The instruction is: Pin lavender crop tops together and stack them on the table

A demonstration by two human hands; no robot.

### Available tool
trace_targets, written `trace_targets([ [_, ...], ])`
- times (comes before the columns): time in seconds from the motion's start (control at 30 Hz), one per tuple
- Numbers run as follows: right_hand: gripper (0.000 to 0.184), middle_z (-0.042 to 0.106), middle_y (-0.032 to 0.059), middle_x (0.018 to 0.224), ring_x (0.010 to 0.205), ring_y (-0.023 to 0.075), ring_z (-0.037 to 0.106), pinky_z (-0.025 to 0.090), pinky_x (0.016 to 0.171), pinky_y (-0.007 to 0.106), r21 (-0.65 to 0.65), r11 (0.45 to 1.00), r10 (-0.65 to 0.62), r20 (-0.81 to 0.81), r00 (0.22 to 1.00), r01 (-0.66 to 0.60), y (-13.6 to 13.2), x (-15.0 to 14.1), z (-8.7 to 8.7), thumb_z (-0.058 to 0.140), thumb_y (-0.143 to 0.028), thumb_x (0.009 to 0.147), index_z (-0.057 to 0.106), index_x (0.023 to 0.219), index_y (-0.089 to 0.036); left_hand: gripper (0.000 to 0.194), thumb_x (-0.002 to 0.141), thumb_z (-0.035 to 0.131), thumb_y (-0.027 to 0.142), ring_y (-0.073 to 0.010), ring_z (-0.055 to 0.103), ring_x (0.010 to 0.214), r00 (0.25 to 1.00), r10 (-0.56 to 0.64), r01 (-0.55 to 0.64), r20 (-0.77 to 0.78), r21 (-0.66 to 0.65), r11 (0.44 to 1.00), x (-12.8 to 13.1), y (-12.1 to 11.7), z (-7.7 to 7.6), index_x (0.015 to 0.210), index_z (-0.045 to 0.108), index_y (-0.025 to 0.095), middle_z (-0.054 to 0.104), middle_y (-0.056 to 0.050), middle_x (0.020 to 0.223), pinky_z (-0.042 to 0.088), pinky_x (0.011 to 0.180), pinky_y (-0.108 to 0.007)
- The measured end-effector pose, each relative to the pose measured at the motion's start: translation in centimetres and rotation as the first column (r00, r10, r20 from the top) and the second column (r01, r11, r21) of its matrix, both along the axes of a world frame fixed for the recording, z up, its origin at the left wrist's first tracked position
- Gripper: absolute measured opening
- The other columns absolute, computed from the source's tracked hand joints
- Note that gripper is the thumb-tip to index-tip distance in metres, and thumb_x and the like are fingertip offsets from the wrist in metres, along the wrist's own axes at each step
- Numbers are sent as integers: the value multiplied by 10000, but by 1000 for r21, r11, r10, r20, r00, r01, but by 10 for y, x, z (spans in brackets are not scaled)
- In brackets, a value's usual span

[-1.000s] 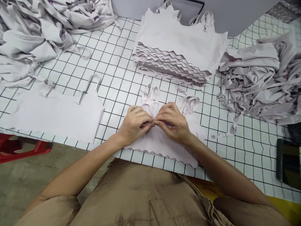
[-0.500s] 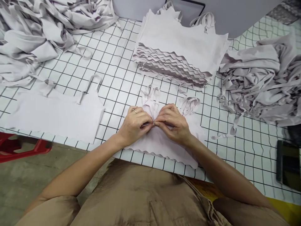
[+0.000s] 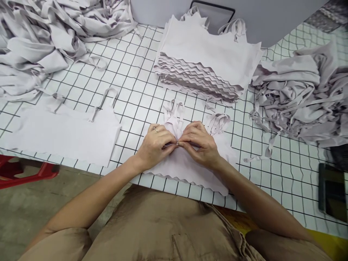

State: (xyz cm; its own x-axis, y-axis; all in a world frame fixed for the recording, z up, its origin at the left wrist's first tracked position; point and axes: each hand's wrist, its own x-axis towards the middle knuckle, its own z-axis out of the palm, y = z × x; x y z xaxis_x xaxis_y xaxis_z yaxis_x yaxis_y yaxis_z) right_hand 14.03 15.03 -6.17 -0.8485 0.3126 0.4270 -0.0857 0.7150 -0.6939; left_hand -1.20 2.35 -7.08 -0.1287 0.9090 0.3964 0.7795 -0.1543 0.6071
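Note:
A pale lilac strappy top (image 3: 187, 168) with a scalloped hem lies at the table's front edge. Both of my hands pinch its gathered upper middle, fingertips meeting. My left hand (image 3: 155, 143), with a ring on it, is closed on the fabric, and a thin metal pin or needle shows between the fingertips. My right hand (image 3: 201, 143) is closed on the fabric from the other side. The top's straps (image 3: 174, 110) fan out beyond my fingers.
Another top (image 3: 65, 132) lies flat at the left. A neat stack of tops (image 3: 206, 63) stands behind. Loose heaps of the same garments lie at the far left (image 3: 40, 40) and right (image 3: 301, 94). A dark phone (image 3: 332, 192) rests at the right edge. The grid-patterned table (image 3: 130, 83) has a red stool (image 3: 24, 172) below.
Nothing has visibly changed with my hands; only the view has shifted slightly.

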Motion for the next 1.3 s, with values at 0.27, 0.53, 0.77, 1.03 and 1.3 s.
trace_targets([
  [0.27,84,681,26,739,785,196,581,458,793,433,-3,1000,5,-32,999,-5,-1,0,0,631,-160,911,662,854,-213,167,896,650,159,-144,577,717,1000,1,-1,-1,45,999,0,0,-1,756,568,200,686,39,711,390,793,-332],
  [0.53,150,689,-21,731,867,210,620,362,1033,591,283,958,-43,-27,999,49,-3,12,-4,654,-110,873,653,875,-260,164,870,597,93,-154,558,735,999,-18,20,-46,35,999,2,0,1,755,557,205,671,27,726,407,801,-330],
  [0.77,158,666,-46,711,859,164,631,337,1108,611,472,874,-62,-122,991,112,-7,17,-4,641,-64,870,639,887,-221,196,892,565,57,-155,531,724,993,-31,48,-112,154,987,4,1,0,754,558,196,690,18,730,414,740,-316],
  [1.03,142,668,-38,721,906,170,621,317,1125,632,534,840,-41,-103,994,90,-8,17,-3,634,-45,872,650,875,-186,207,917,540,57,-150,516,717,991,-53,74,-120,179,981,4,0,0,762,552,194,692,9,743,425,742,-314],
  [1.3,165,641,-39,733,928,162,606,289,1142,628,543,836,-28,-97,995,77,-7,17,-1,618,-43,877,665,845,-198,203,915,551,53,-152,510,718,991,-75,94,-110,178,979,3,0,0,762,544,187,688,2,748,432,748,-319],
])
